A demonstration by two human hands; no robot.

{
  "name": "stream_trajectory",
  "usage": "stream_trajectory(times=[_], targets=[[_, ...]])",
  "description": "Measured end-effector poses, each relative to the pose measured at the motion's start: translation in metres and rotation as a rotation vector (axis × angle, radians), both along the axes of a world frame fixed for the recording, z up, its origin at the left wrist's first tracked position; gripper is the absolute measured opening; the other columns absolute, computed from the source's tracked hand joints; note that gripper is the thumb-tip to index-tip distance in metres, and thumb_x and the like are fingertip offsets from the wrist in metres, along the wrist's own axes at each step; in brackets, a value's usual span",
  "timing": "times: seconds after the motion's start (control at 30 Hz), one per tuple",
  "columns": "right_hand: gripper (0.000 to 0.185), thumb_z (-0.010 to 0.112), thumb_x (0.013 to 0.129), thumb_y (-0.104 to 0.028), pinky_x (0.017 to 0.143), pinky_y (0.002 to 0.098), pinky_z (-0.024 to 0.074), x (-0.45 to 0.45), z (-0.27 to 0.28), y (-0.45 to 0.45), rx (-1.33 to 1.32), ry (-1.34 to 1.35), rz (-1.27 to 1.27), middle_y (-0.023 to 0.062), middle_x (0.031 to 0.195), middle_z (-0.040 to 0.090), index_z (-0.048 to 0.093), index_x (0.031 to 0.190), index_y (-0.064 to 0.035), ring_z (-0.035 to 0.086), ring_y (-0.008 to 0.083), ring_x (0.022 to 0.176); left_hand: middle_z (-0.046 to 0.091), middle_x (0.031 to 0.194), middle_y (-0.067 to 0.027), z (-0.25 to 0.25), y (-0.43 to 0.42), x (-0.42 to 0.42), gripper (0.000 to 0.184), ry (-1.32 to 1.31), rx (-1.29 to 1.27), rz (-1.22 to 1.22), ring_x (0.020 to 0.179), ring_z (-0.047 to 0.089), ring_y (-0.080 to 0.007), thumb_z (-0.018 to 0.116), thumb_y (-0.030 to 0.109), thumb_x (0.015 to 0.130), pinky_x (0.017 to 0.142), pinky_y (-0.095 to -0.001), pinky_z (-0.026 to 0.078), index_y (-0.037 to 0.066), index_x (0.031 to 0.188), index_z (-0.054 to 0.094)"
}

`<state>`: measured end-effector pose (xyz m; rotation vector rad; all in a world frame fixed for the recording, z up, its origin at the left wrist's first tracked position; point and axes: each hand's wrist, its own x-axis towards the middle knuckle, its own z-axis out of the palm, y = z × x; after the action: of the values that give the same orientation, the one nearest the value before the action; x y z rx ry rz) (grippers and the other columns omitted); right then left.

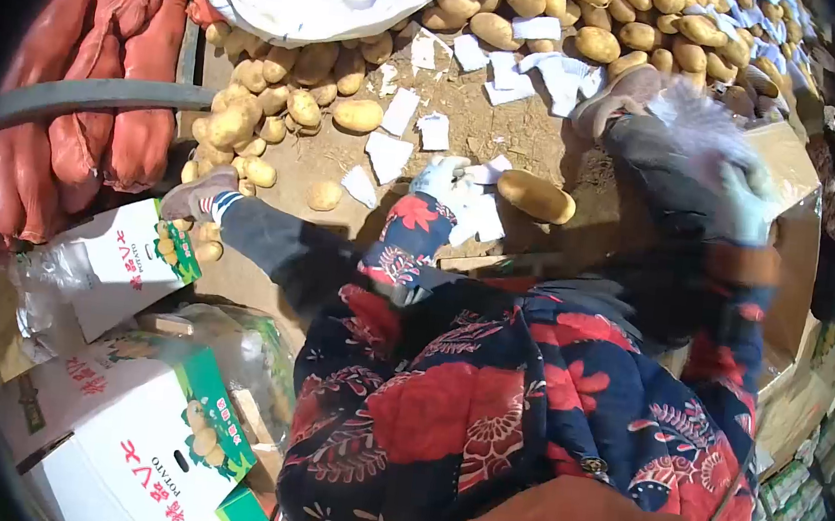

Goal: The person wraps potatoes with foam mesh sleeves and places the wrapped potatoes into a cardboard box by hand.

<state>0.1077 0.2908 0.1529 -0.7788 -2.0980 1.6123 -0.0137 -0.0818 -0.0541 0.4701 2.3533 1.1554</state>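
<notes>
Directions are taken from mid-view, 12 o'clock straight ahead.

Hands: two, both gloved. The left hand [443, 177] is at 12 o'clock, among white foam pieces [387, 157]; whether its fingers grip one cannot be told. The right hand [747, 207], between 2 and 3 o'clock, is clamped on one pale foam net [695, 116], blurred.

Counts: one long potato [536, 197], at 1 o'clock, just beside the left hand; at least ten foam pieces; one white sack [321, 12], at 11; at least three red bags [150, 64], at 10; at least two printed cartons [179, 459], between 7 and 8; one brown box [792, 282], at 3. Potatoes in the large heap [599, 45], at 1, and the small heap [235, 122], at 10, overlap too much for counting.

Edges and room: brown floor [513, 129] shows between the heaps at 12, with foam pieces scattered over it. The box edge is close by the right hand; contact cannot be told. Two outstretched legs bound the working space.
</notes>
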Motion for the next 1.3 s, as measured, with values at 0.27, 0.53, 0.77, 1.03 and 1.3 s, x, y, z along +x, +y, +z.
stream_trajectory(times=[0.27,0.53,0.77,1.03,1.3], targets=[[0.044,0.054,0.082,-0.035,0.092,0.0382,0.0379,0.175,0.114,0.118,1.306,-1.042,-0.488,0.0200,0.114,0.052,0.051,0.118,-0.0112,0.048,0.0336,0.107,0.052,0.100,-0.0140,0.008,0.031,0.007,0.034,0.221,-0.435,-0.448,0.094,0.052,-0.0322,0.058,0.030,0.074,0.077,-0.0447,0.042,0.018,0.106,0.053],[0.028,0.060,0.073,-0.004,0.084,0.0312,0.0426,-0.042,0.017,-0.102,0.479,-0.067,0.360,0.0128,0.101,0.057,0.059,0.101,-0.0042,0.055,0.0232,0.095,0.058,0.107,-0.0129,0.006,0.066,-0.025,0.046,-0.262,-0.727,-0.275,0.100,0.056,-0.0306,0.043,0.048,0.080,0.082,-0.0421,0.043,0.011,0.102,0.059],[0.046,0.068,0.064,-0.023,0.087,0.0395,0.0382,-0.051,-0.099,-0.157,0.705,-0.186,0.534,0.0154,0.103,0.055,0.055,0.106,-0.0082,0.049,0.0332,0.099,0.058,0.091,-0.0177,0.054,0.036,0.006,0.036,-0.142,-0.004,-0.084,0.084,0.056,-0.0314,0.061,0.037,0.076,0.071,-0.0356,0.043,0.003,0.089,0.061],[0.026,0.066,0.072,-0.018,0.083,0.0332,0.0408,-0.046,-0.096,-0.151,-0.384,-0.096,0.586,0.0090,0.096,0.057,0.061,0.094,-0.0032,0.052,0.0226,0.097,0.059,0.088,-0.0100,0.124,0.029,0.023,0.029,-0.786,0.926,0.228,0.075,0.059,-0.0182,0.052,0.025,0.087,0.065,-0.0304,0.049,0.001,0.102,0.052],[0.024,0.061,0.077,-0.011,0.081,0.0282,0.0423,-0.042,-0.112,-0.148,-0.487,-0.033,0.635,0.0115,0.097,0.060,0.060,0.098,0.0003,0.055,0.0186,0.090,0.059,0.091,-0.0127,0.045,0.050,0.003,0.019,-0.750,0.943,0.136,0.081,0.058,-0.0185,0.054,0.017,0.086,0.073,-0.0298,0.048,-0.002,0.086,0.051]])
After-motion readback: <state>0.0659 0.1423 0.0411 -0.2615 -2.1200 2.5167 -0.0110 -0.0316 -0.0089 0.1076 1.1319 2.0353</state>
